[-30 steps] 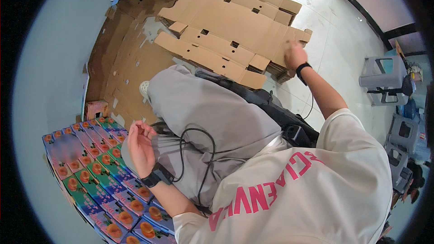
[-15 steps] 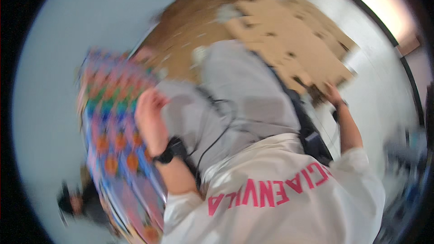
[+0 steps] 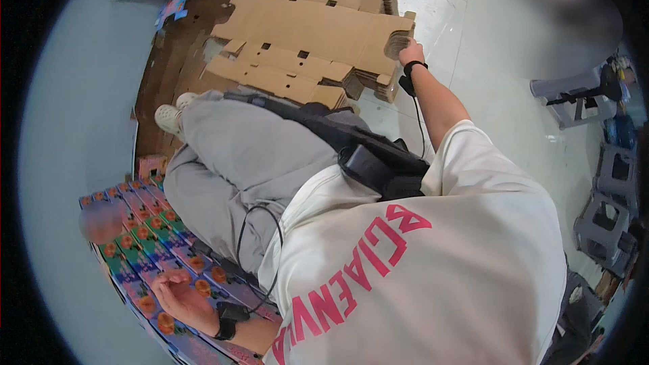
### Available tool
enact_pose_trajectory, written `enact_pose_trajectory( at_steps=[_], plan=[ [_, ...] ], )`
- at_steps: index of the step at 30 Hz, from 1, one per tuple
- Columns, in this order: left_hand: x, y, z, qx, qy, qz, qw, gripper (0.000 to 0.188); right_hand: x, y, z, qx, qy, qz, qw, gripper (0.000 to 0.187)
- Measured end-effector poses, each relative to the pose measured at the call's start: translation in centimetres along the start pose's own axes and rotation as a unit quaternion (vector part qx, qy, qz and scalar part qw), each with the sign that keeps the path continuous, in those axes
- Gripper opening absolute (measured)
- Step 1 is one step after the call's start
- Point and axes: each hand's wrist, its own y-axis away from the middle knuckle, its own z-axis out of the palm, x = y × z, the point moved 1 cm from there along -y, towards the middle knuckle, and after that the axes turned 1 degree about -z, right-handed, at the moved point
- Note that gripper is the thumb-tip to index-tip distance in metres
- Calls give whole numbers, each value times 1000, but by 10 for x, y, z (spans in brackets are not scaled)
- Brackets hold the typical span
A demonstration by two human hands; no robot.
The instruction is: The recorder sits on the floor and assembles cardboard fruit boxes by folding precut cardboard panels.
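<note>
A pile of flattened brown cardboard boxes (image 3: 304, 23), with slots and small holes cut in them, lies on the floor ahead of me. My right hand (image 3: 411, 53) reaches out to its right end, fingers closed on the edge of the flattened cardboard by a rounded cut-out. The fingertips are partly hidden there. At the lower left, my left hand (image 3: 181, 296) hovers over rows of small colourful printed boxes (image 3: 203, 263). Its fingers are loosely bent and apart, and nothing shows in them.
A brown cardboard sheet (image 3: 182, 47) covers the floor beyond my feet. Grey plastic stools (image 3: 602, 223) stand at the right, and another grey stool (image 3: 574, 98) is higher up. A black cable (image 3: 260, 208) loops over my lap.
My view has turned toward the right, so the flattened cardboard now sits straight ahead. My right hand stays at its edge. My left hand remains by the colourful boxes, now lower in view.
</note>
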Motion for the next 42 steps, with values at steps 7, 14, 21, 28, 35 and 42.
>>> enact_pose_trajectory(
  at_steps=[7, 14, 21, 28, 35, 42],
  plan=[
    [7, -6, 5, 9, -18, -35, 999, 26, -9, -11, -32, -9, 115, -97, 989, 79],
    [17, -20, 33, -23, -19, -42, 999, 26, -11, -24, -41, -10, 265, -190, 945, 66],
    [18, -32, 48, -60, -40, -42, 996, 25, 1, -48, -47, -25, 356, -113, 927, 66],
    [16, -43, 56, -84, -41, -57, 994, 23, 13, -63, -38, -200, 262, 8, 944, 61],
    [22, -40, 49, -100, -56, -52, 992, 22, 7, -19, -37, 157, 191, -312, 917, 68],
    [39, -19, 34, -15, -95, -1, 995, 22, -5, -37, -25, -133, 219, -159, 954, 86]
  ],
)
